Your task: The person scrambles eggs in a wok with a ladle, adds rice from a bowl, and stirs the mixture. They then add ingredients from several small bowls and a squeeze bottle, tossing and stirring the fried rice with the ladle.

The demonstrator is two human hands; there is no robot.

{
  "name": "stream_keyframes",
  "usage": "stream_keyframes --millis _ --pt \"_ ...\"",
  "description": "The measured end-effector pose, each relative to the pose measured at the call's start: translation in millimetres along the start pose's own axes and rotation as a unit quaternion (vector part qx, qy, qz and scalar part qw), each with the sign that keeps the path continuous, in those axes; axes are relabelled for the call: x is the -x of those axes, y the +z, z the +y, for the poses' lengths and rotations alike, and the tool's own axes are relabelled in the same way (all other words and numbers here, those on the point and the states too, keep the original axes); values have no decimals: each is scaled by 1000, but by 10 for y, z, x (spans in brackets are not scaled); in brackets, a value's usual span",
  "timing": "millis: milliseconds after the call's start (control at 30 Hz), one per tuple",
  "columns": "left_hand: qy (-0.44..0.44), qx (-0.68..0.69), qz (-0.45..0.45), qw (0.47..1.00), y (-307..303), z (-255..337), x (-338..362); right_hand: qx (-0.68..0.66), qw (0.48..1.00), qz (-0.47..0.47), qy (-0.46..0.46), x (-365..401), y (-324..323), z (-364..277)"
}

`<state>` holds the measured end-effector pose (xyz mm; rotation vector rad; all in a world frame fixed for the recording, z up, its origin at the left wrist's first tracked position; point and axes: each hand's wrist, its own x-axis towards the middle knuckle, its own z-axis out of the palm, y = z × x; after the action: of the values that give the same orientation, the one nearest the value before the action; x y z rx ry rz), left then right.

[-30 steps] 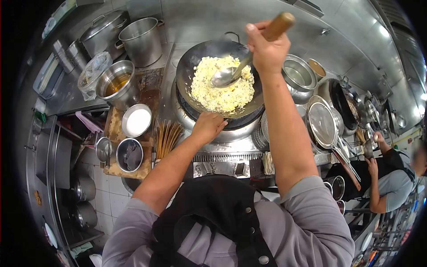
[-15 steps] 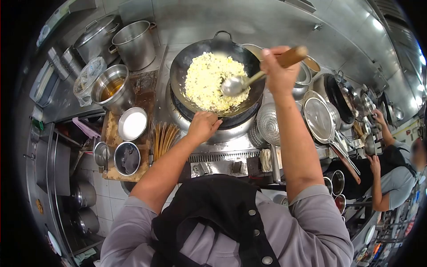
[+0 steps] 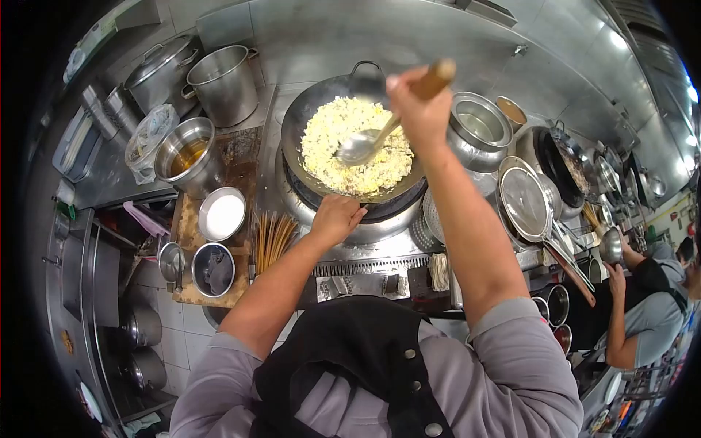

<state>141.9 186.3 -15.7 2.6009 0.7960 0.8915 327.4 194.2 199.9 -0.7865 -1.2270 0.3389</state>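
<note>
A dark wok [image 3: 298, 117] sits on the burner, holding a heap of yellow-and-white fried rice [image 3: 332, 120], which looks mixed with egg. My right hand [image 3: 422, 109] is wrapped round the wooden handle of a ladle [image 3: 358, 148], slightly smeared by motion. The ladle's metal bowl rests in the rice near the middle of the wok. At the wok's near edge, my left hand [image 3: 337, 219] is closed on the rim; the exact grip is hidden under the fingers.
Left of the burner stand a pot of amber liquid [image 3: 188, 152], a bowl of white powder [image 3: 222, 214] and bamboo sticks [image 3: 273, 241]. To the right are a metal pot [image 3: 480, 120] and a mesh strainer [image 3: 524, 203]. A co-worker [image 3: 634, 292] stands further right.
My right hand and the ladle have moved left, the ladle's bowl passing deeper into the rice. My left hand stays at the rim. The whole view has shifted slightly.
</note>
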Motion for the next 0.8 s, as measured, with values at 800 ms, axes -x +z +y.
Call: stream_keyframes --millis 800 --pt "29 9 36 999 55 -61 23 31 995 92 13 -608 142 382"
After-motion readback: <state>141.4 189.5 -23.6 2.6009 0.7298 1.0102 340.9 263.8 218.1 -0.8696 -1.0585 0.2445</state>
